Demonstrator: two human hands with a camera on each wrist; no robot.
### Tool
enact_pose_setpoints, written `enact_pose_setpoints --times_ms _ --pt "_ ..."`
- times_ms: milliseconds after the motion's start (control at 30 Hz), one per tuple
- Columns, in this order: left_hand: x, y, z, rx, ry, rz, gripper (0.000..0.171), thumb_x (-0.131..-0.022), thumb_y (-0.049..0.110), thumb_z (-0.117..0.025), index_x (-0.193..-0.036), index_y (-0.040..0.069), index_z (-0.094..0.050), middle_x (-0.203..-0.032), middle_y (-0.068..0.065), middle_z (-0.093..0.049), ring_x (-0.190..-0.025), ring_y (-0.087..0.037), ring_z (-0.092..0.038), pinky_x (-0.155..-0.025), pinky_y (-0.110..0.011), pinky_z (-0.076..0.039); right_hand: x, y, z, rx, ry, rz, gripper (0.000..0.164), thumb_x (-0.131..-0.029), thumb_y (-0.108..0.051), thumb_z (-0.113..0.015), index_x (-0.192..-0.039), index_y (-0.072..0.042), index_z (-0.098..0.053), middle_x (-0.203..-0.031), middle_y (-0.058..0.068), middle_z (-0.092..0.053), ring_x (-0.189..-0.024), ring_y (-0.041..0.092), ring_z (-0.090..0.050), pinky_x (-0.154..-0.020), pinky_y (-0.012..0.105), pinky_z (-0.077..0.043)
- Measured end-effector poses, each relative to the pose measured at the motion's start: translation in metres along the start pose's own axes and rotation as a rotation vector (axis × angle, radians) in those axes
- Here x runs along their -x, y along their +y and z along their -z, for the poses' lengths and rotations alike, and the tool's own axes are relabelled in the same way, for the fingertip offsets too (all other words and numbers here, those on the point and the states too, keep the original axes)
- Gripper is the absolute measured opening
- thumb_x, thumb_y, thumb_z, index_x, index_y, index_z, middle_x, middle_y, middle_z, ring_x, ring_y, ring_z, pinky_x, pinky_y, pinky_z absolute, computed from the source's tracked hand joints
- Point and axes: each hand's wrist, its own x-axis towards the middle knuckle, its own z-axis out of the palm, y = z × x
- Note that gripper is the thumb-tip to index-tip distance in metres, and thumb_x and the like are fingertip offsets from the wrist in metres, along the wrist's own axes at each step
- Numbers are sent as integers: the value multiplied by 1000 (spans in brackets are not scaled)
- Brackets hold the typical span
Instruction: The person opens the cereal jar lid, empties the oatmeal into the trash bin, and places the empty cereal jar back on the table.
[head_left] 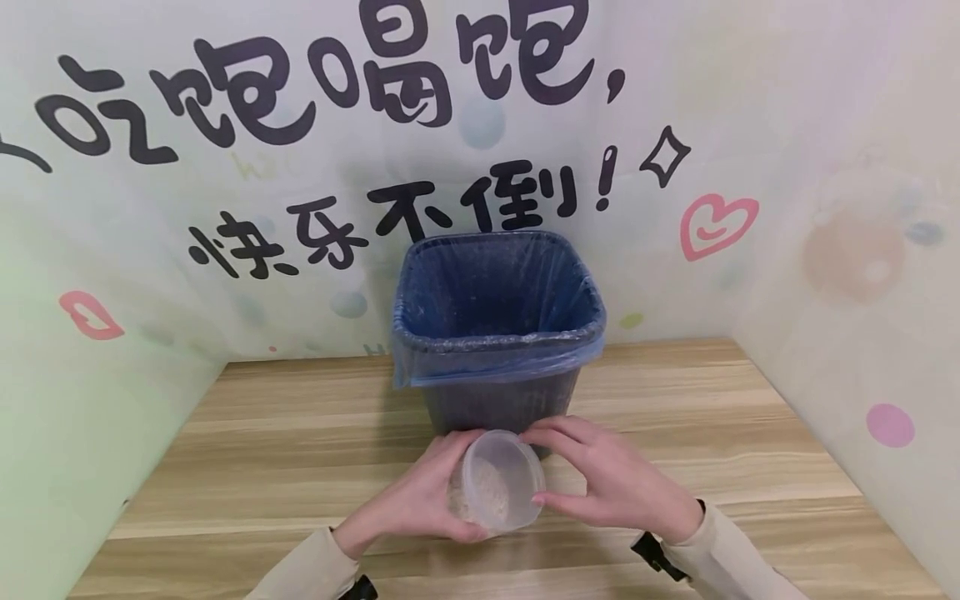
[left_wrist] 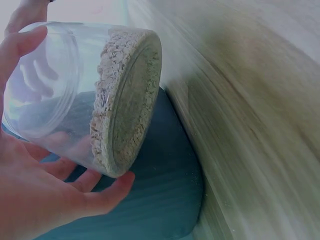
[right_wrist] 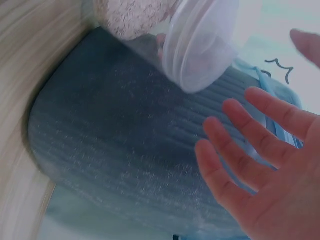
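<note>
My left hand (head_left: 427, 496) grips the side of a clear plastic jar (head_left: 517, 467), thumb on the near side and fingers around the far side. Pale oat-like flakes (left_wrist: 112, 85) form a layer at the bottom of the jar, as the left wrist view shows best. The jar is tilted, its round top end facing up toward the head camera and the right hand. On the other side, my right hand (head_left: 607, 475) has its fingers spread and gently bent. A gap shows between those fingers and the jar's translucent top end (right_wrist: 205, 50) in the right wrist view.
Just behind the hands stands a dark bin (head_left: 498, 404) with a blue plastic liner (head_left: 495, 367) folded over its rim. It rests on a wood-grain table (head_left: 300, 450) against a printed back wall (head_left: 315, 183). Side walls (head_left: 847, 250) rise at left and right.
</note>
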Motion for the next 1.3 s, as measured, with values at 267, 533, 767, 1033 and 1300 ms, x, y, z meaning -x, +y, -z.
enact_pose_setpoints --times_ms 267,533,767,1033,1300 --pt "-3 8 -3 -96 36 0 97 -57 35 -88 -138 8 -43 -123 -6 -51 -106 -20 -45 -87 -36 -42 -4 -8 -10 3 -43 7 78 -79 -50 -75 -139 -9 -47 -135 5 -47 -117 20 -51 -92 40 -47" --pt "-3 22 -6 -164 6 71 98 -56 39 -87 -139 7 -44 -121 -4 -53 -102 -21 -45 -86 -36 -45 -2 -15 -20 -75 -106 -54 99 -73 -57 -77 -151 -15 -31 -143 8 -38 -123 22 -45 -94 42 -47" --pt "-3 29 -8 -238 11 65 99 -54 41 -87 -136 7 -44 -120 -3 -53 -103 -21 -46 -86 -38 -46 -1 -16 -24 -105 -98 -29 98 -73 -48 -81 -150 -13 -32 -143 11 -36 -125 25 -43 -94 42 -47" --pt "-3 27 -7 -197 -5 61 96 -55 42 -87 -135 8 -45 -121 -2 -54 -106 -20 -47 -87 -38 -46 -1 -12 -23 -143 -80 -23 93 -71 -46 -82 -145 -13 -37 -137 5 -40 -117 19 -49 -91 35 -48" --pt "-4 22 -5 -58 -57 14 95 -60 40 -88 -137 7 -43 -126 -2 -56 -109 -14 -54 -93 -33 -46 1 -13 -23 -218 -83 -22 89 -72 -45 -81 -144 -13 -38 -138 3 -40 -117 18 -49 -88 27 -48"
